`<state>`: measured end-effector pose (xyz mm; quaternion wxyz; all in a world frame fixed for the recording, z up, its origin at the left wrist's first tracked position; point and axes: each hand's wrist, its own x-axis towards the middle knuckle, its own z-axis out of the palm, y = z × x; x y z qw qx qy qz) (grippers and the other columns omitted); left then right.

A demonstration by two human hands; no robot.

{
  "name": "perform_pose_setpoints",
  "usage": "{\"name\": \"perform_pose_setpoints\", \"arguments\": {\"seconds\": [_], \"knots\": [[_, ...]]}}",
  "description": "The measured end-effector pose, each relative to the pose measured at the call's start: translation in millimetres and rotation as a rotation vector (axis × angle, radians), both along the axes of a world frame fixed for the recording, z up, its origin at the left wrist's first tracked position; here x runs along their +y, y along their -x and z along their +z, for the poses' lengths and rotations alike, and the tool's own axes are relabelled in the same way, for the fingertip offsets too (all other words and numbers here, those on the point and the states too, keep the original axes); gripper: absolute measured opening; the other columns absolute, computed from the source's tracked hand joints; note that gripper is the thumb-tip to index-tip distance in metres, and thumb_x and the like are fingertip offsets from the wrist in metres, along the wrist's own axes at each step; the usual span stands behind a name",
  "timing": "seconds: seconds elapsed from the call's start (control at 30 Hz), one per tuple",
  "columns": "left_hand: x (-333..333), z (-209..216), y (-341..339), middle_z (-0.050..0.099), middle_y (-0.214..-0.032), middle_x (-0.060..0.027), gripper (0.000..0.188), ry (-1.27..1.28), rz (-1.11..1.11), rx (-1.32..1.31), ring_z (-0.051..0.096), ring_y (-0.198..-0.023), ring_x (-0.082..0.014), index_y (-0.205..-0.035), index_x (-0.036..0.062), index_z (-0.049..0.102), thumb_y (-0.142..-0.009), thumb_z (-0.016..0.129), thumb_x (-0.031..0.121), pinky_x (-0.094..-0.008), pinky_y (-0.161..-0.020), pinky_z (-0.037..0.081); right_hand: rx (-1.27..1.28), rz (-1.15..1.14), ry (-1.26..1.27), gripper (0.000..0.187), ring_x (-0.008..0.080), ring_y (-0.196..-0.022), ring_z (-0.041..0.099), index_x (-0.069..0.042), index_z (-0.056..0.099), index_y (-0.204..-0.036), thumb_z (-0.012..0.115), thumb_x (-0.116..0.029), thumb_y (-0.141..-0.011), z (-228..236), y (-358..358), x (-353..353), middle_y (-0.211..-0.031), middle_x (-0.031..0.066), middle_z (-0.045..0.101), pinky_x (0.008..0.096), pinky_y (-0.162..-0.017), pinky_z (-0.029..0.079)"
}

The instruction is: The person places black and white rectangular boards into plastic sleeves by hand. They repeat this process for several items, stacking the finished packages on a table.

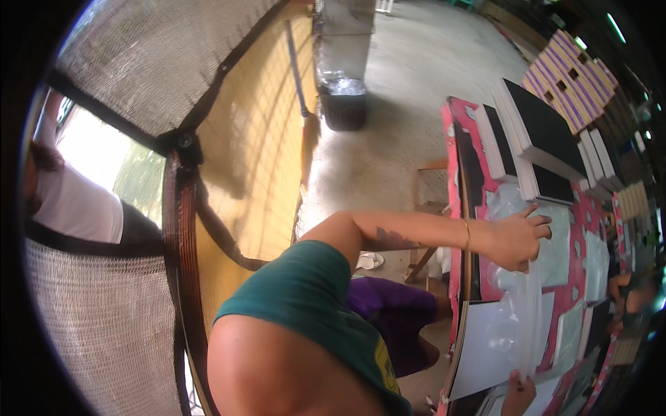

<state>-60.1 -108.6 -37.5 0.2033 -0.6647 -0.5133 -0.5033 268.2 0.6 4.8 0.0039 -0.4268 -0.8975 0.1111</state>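
left hand (pixel 515 240) on clear plastic (pixel 530 312), right hand (pixel 519 396) pinching lower end.

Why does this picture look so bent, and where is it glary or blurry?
Head view: a wide fisheye lens bends straight edges toward the rim; white glare washes out part of the black-framed opening at left; soft shadow lines cross the yellow sheet wall; highlights streak the thin, clear plastic film; the dim far right looks smeared.

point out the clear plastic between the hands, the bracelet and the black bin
Plastic (pixel 533 319), head view: middle of its length
Bracelet (pixel 467 236), head view: its band
Bin (pixel 345 116), head view: its black side
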Motion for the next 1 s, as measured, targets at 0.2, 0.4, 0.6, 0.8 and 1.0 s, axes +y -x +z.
{"name": "perform_pose_setpoints", "arguments": {"seconds": [0.2,0.4,0.6,0.8,1.0], "knots": [[11.9,3.7,-58.3,0.057,-0.066,-0.0041,0.033,0.729,-0.929,-0.551,0.059,-0.07,-0.0167,-0.071,0.0001,0.057,-0.088,0.063,0.029,-0.0327,-0.067,0.048,1.259,-0.013,0.197,0.057,0.0278,-0.107,0.055,0.003,0.044,-0.13,0.061,-0.03,-0.087,-145.6,-139.9,60.3,-0.119,0.0145,0.054,0.0373,-0.088,0.048],[34.7,-25.1,-77.6,0.062,-0.087,-0.0054,0.031,0.803,-1.277,-0.969,0.06,-0.072,-0.0166,-0.08,0.0014,0.06,-0.091,0.059,0.03,-0.0324,-0.069,0.049,1.024,-0.092,0.908,0.044,0.0208,-0.09,0.057,0.002,0.05,-0.118,0.058,-0.029,-0.088,-197.9,-200.6,-15.6,-0.102,0.0111,0.059,0.0376,-0.083,0.047],[28.1,-59.7,-89.7,0.06,-0.077,-0.0046,0.029,1.508,-1.263,-0.324,0.058,-0.071,-0.0123,-0.083,0.0034,0.06,-0.092,0.059,0.031,-0.0284,-0.066,0.05,2.105,-0.608,0.891,0.027,0.0151,-0.083,0.056,-0.005,0.058,-0.109,0.056,-0.023,-0.09,-144.3,-128.2,-79.9,-0.094,0.0039,0.062,0.0379,-0.081,0.048],[17.9,-64.0,-62.0,0.066,-0.086,-0.0102,0.015,1.009,-1.467,-1.633,0.064,-0.081,-0.0184,-0.095,0.0,0.067,-0.087,0.062,0.012,-0.027,-0.072,0.05,1.313,-0.154,1.043,0.041,0.0184,-0.08,0.061,-0.003,0.056,-0.113,0.06,-0.034,-0.086,-224.6,-139.6,-99.9,-0.094,0.0068,0.064,0.0311,-0.069,0.052],[-4.0,-96.6,-13.2,0.064,-0.086,-0.0088,0.004,1.398,-1.57,-0.895,0.061,-0.075,-0.0126,-0.086,0.0025,0.059,-0.082,0.059,0.006,-0.0253,-0.067,0.049,1.537,-0.096,1.329,0.04,0.0197,-0.085,0.06,-0.002,0.053,-0.119,0.053,-0.024,-0.087,-186.3,-128.9,-108.9,-0.096,0.0146,0.063,0.0363,-0.073,0.05]]}}
